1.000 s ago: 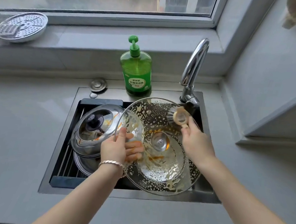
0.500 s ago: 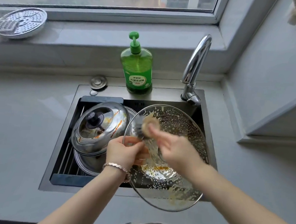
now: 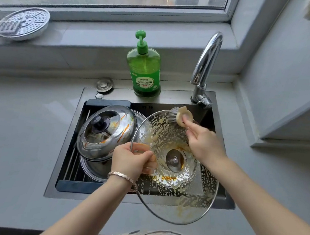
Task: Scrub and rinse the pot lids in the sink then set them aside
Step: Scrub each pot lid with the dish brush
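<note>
**Glass lid (image 3: 199, 194) under the brush, over the sink (image 3: 84, 196)**

Your left hand (image 3: 130, 160) grips the lid's near-left rim, fingers curled round it, holding it tilted above the sink's right half. Suds and orange grease fleck the glass. Your right hand (image 3: 203, 139) pinches a round scrubbing brush (image 3: 179, 115), bristles against the lid's far edge. A stained steel lid (image 3: 106, 131) lies in the sink's left half. Behind stands a green dish-soap bottle (image 3: 146, 68), near the faucet (image 3: 205, 65).
</note>
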Tool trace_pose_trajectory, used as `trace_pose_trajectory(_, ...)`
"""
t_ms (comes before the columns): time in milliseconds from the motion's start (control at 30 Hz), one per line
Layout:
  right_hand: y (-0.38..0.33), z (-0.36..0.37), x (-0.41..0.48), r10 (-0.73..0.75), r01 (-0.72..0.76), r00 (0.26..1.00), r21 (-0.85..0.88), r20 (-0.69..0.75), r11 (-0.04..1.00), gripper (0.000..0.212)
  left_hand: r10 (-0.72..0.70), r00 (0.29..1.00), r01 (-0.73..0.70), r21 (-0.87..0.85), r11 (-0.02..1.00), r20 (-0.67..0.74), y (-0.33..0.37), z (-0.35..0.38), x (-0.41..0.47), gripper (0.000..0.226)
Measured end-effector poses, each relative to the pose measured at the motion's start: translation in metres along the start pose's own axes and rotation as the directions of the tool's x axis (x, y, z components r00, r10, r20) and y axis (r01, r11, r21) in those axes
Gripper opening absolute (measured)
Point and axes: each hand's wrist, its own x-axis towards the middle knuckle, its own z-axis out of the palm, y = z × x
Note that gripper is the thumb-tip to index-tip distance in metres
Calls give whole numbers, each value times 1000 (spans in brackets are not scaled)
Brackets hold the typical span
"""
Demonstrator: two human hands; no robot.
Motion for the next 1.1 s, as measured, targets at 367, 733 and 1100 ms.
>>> trace_pose_trajectory(367, 13, 16, -19, -51, 45, 996, 84, 70, 995, 46, 22, 999, -22, -18, 1000, -24, 4, -4, -4, 8)
trace_pose_trajectory(733, 19, 34, -49, -137, 116, 971, 115, 196, 987, 47, 78, 995, -79, -22, 997, -60, 16, -9, -7, 14)
trace_pose_trajectory(1100, 42, 23, -42, -73, 71, 986, 15, 151, 997, 45, 44, 997, -52, -114, 992, -69, 19, -13, -9, 26)
